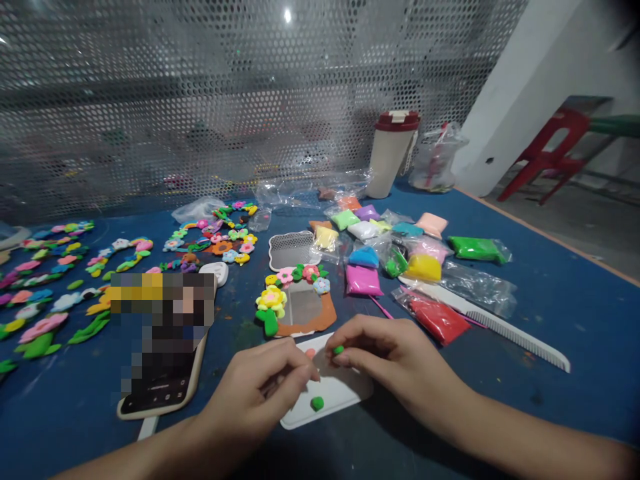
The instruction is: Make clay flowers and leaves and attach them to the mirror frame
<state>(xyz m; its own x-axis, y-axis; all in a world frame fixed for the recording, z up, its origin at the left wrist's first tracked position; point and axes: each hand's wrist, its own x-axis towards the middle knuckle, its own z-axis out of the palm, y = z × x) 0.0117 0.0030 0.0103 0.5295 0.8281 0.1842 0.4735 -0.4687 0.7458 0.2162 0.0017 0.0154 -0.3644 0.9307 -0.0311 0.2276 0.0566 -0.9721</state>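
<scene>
Green Clay Held Over White Board at a Blue Bench

A person's two hands stand apart above a small white board (345, 383) on a blue bench (500, 380); the right hand (387, 350) pinches a green bit (339, 349) between thumb and forefinger, while the left hand (273, 377) has thumb and fingers drawn close, though whether they hold anything cannot be told; the board's rounded near edge shows below the fingertips, its far edge just short of a mirror frame (327, 317); blue surface runs between the left hand and a phone (163, 383) to its left; a wider stretch lies to the right of the right hand, between forearm and white comb (515, 333), with a red packet (437, 319) just beyond the knuckles and the bench's pale edge farther right.

The green bit is small, bright and rounded; a second green lump (317, 403) rests on the board near the left fingertips; a salmon-pink piece (311, 353) lies between the hands; ahead, the mirror frame wears orange-brown clay along its lower and right sides, with yellow, pink, red and pale-blue flowers around its left and top.
</scene>
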